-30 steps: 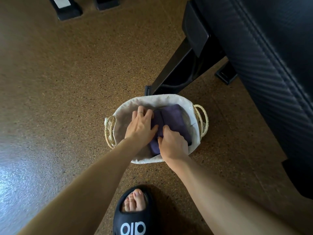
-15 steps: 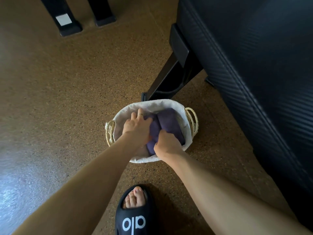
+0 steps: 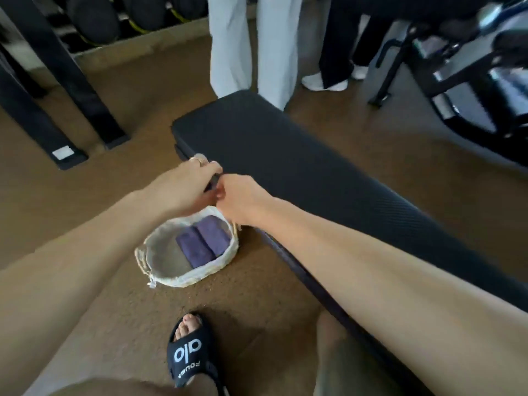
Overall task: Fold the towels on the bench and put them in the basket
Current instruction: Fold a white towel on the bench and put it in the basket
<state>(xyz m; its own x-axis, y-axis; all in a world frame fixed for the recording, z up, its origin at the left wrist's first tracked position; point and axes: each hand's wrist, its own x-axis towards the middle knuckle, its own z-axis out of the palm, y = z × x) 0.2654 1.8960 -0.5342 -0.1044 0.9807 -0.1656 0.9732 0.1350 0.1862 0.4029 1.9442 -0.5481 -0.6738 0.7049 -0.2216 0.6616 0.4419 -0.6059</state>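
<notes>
Two folded purple towels [image 3: 204, 242] lie side by side in the right half of the white-lined woven basket [image 3: 177, 281] on the floor. The black padded bench [image 3: 285, 155] runs from the middle to the lower right, and no towel shows on it. Both hands hover above the basket's far rim, beside the bench's near edge. My left hand [image 3: 185, 185], wearing a ring, has its fingers loosely curled downward. My right hand [image 3: 243, 198] is right next to it, back toward me, fingers bent and mostly hidden. I see nothing held in either hand.
My foot in a black sandal [image 3: 190, 350] stands just in front of the basket. Beyond the bench's far end stand a person in white trousers [image 3: 228, 44] and another in dark trousers [image 3: 337, 44]. Black rack legs [image 3: 71, 90] rise at left, a gym machine [image 3: 471, 81] at right.
Both hands have come up out of the basket, leaving the purple towels lying in it. The view has tilted up, and the bench top and the people behind it now show.
</notes>
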